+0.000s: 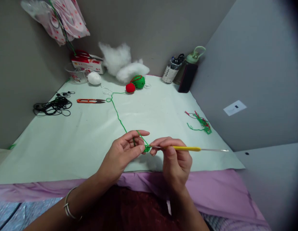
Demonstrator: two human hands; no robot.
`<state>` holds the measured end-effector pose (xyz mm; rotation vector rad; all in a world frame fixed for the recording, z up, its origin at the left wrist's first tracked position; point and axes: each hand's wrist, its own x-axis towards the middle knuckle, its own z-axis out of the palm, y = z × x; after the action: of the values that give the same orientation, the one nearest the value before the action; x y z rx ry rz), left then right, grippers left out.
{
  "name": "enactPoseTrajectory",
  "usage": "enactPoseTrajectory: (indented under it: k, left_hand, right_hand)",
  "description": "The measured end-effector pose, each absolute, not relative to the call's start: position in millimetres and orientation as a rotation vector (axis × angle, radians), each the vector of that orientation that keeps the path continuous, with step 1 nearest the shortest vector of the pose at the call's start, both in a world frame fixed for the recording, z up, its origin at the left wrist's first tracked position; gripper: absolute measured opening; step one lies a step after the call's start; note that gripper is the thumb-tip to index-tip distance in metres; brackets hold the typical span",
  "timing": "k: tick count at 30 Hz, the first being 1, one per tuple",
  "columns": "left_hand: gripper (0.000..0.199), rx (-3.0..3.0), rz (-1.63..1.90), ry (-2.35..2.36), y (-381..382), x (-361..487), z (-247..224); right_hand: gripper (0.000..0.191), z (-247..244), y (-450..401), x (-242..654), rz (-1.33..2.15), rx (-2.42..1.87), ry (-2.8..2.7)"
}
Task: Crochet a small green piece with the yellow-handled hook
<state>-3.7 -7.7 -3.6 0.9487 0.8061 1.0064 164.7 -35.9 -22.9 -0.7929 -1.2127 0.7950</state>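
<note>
Between thumb and fingers, my left hand pinches a small piece of green crochet. Green yarn runs over its raised index finger and back across the table toward a green yarn ball. My right hand is closed around the yellow handle of a double-ended crochet hook. One metal end of the hook meets the green piece; the other points right. The fingers partly cover the piece, so its stitches are hard to make out.
Orange thread snips and tangled black cord lie left. Behind are a red yarn ball, white yarn, white stuffing and a box. A pen cup, phone, bottle and yarn scraps are right.
</note>
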Motion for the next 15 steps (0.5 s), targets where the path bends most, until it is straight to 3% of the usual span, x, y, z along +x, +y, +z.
enactPoseTrajectory:
  k: [10, 15]
  left_hand:
    - [0.027, 0.994, 1.039, 0.904, -9, 2, 6]
    - [0.043, 0.928, 1.049, 0.853, -10, 5, 5]
  right_hand:
    - [0.023, -25, -40, 167, 0.343, -0.880, -1.582]
    - [0.039, -33, -43, 163, -0.060, -0.997, -1.787]
